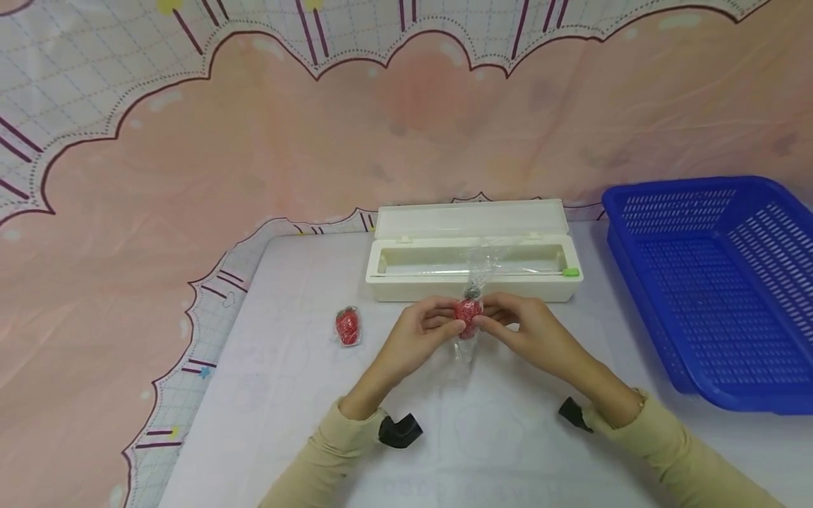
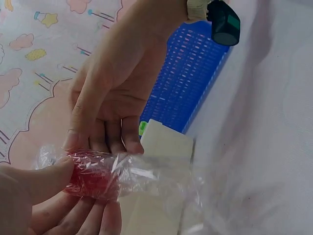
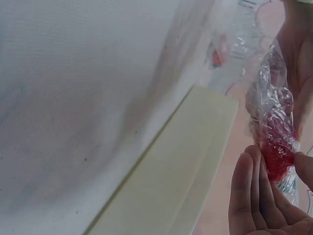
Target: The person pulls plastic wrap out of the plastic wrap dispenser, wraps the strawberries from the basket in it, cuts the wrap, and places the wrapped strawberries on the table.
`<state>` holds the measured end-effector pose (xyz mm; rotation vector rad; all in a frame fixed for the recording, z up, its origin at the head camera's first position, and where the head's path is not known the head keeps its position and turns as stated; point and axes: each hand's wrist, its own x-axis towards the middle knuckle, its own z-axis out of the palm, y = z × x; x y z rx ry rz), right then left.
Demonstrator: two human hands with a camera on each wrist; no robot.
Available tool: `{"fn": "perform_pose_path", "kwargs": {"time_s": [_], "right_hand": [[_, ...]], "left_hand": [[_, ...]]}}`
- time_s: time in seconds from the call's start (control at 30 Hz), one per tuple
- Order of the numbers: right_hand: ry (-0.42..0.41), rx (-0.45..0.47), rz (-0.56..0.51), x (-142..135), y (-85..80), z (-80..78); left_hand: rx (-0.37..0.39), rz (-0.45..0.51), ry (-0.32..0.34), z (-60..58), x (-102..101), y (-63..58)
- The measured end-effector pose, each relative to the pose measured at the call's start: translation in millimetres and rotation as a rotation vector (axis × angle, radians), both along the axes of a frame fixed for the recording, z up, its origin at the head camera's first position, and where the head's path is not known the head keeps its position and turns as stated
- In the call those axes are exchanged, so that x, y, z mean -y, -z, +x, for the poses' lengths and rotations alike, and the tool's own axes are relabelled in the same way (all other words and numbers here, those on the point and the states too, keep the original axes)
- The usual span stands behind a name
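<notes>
Between both hands is a red strawberry point(image 1: 468, 317) wrapped in clear plastic film point(image 2: 142, 174), its green cap pointing away from the person. My left hand point(image 1: 419, 337) pinches it from the left, thumb in front and fingers behind. From the other side my right hand point(image 1: 530, 331) pinches it in the same way. Loose film sticks out past both ends of the fruit. Just beyond the hands stands a white cling film dispenser point(image 1: 413, 289) with its lid point(image 1: 470, 219) raised. A second film-wrapped strawberry point(image 1: 347, 326) lies on the table to the left.
A blue plastic basket point(image 1: 692, 374) stands at the right. The dispenser has a green slider point(image 1: 570, 272) at its right end. A white cloth point(image 1: 267, 423) covers the table, and a patterned curtain point(image 1: 317, 155) hangs behind. Black wrist cameras point(image 1: 400, 430) sit at both cuffs.
</notes>
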<state>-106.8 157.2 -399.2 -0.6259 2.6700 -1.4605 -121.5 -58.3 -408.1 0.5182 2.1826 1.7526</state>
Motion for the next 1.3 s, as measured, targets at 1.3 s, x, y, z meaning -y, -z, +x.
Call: {"fn": "perform_pose_path", "kwargs": {"time_s": [1.3], "right_hand": [[0.07, 0.052, -0.045, -7.0, -22.0, -16.6]], "left_hand": [[0.119, 0.126, -0.033, 11.2, -13.9, 2.9]]}}
